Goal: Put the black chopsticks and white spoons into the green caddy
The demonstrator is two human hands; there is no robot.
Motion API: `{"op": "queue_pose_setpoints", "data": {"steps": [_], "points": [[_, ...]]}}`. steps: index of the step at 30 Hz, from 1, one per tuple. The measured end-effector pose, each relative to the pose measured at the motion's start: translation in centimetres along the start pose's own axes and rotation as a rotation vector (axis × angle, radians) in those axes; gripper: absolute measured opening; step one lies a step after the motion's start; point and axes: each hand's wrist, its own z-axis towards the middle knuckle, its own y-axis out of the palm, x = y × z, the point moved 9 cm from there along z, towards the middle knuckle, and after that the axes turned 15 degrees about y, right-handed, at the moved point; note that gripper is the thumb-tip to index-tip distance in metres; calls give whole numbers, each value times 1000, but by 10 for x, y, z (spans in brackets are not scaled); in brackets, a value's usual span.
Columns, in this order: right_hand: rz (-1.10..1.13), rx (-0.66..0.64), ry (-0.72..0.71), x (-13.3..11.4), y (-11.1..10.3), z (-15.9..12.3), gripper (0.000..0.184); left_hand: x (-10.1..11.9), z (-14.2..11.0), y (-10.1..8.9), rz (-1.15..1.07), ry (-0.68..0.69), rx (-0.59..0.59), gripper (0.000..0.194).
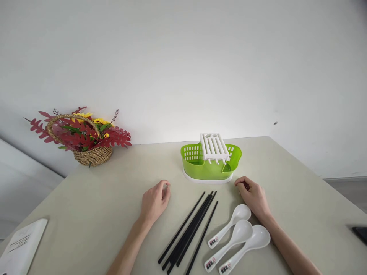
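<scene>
My left hand (156,200) rests on the table left of a bundle of black chopsticks (190,231), its fingers loosely curled in with nothing in them. On the other side, my right hand (254,196) lies with bent fingers just beyond the white spoons (239,231), also holding nothing. The three spoons overlap partly, handles toward me, with printed marks on the handle ends. Between and beyond both hands stands a green basket (200,170) on a white base. A white slotted rack (215,147) with small hooks at its front sits across the basket's top.
A woven basket (93,156) with red leaves and yellow flowers stands at the back left. At the left front edge lies a white flat object (24,246); a dark object (360,233) is at the far right. A wall rises behind the table (86,214).
</scene>
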Motion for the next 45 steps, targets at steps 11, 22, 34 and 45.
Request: {"op": "queue_pose_setpoints", "data": {"steps": [11, 22, 34, 45], "points": [[-9, -8, 24, 0, 1, 0, 24, 60, -5, 11, -287, 263, -160, 20], [-12, -12, 29, 3, 2, 1, 23, 85, -13, 23, -321, 345, -244, 47], [-12, 3, -1, 5, 2, 2, 23, 82, -11, 24, -381, 340, -230, 28], [-16, -5, 3, 6, 4, 2, 23, 75, -10, 21, -454, 280, -226, 22]]}}
